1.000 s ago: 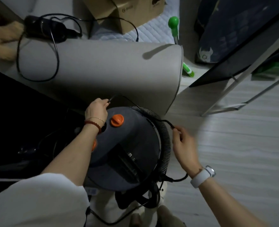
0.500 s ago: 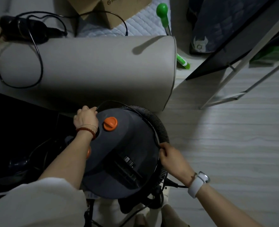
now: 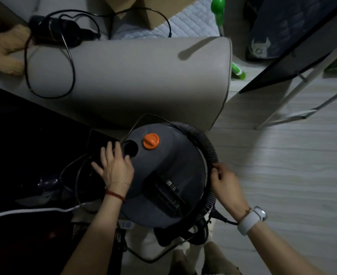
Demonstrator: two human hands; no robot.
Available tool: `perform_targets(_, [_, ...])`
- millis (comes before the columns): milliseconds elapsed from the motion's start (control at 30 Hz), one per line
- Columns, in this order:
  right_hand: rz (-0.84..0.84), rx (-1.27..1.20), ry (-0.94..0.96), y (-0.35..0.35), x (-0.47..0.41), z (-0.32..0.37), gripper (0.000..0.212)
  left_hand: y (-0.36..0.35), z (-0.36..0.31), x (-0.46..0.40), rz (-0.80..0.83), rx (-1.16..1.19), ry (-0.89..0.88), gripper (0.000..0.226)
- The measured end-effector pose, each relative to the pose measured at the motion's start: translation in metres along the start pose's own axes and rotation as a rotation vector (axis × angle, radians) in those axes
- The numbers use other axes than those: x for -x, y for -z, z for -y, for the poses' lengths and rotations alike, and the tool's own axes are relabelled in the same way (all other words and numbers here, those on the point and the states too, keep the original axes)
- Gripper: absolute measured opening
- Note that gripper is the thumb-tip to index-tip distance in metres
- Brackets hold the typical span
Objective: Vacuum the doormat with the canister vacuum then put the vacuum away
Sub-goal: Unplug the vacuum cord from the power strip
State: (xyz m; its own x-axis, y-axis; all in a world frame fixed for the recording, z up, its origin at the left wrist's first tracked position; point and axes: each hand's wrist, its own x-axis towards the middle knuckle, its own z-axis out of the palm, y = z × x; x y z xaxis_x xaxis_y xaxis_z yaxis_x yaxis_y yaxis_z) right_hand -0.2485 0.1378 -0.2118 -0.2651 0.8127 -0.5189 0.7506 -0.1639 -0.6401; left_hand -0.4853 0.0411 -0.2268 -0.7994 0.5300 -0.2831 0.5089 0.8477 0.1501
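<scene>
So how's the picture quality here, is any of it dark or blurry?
Head view: dim overall, the left side nearly black beside the vacuum; brighter floor at right. The right hand is slightly motion-blurred on the hose; the left hand is sharper. Wide-angle lens bends the sofa arm.

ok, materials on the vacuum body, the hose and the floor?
Vacuum body: looks like matte grey moulded plastic, smooth curves, dull sheen. Hose: ribbed black flexible plastic, probably, from its close ridges and bend. Floor: pale wood-grain planks with visible seams; wood or laminate, cannot tell.
</scene>
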Motion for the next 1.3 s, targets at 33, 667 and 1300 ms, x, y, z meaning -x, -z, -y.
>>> perform_targets(33, [0.015, 0.018, 0.015, -0.002, 0.003, 0.003, 0.028, -0.003, 0.009, 0.004, 0.029, 0.003, 0.064, 0.053])
perform_targets(667, [-0.018, 0.170, 0.032, -0.041, 0.028, 0.011, 0.032, -0.001, -0.015, -0.085, 0.331, 0.322, -0.273, 0.042])
perform_targets(1300, [-0.420, -0.098, 0.072, 0.050, 0.085, -0.036, 0.035, -0.019, -0.049, 0.066, 0.376, 0.074, -0.316, 0.059])
